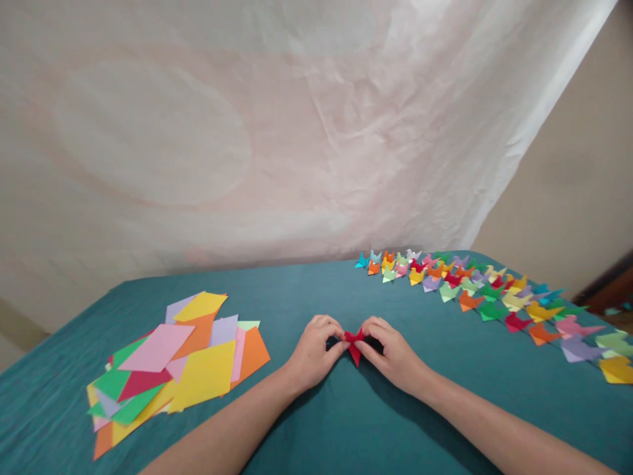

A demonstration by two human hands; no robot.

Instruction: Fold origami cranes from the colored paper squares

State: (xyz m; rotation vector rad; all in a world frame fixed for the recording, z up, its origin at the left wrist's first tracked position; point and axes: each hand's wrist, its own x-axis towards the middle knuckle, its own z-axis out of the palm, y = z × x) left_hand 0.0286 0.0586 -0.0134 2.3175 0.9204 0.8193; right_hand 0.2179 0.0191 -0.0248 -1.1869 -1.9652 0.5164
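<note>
A small red folded paper piece [354,344] sits between my two hands, just above the teal tablecloth [346,422]. My left hand [316,348] pinches its left side with curled fingers. My right hand [388,349] pinches its right side the same way. The piece's pointed lower tip hangs down between my thumbs. Both forearms reach in from the bottom edge of the view.
A loose pile of flat coloured paper squares [173,366] lies at the left. Several finished folded paper figures [475,287] in many colours stretch in a band from the table's back to its right edge. A pale wrinkled cloth [277,132] hangs behind.
</note>
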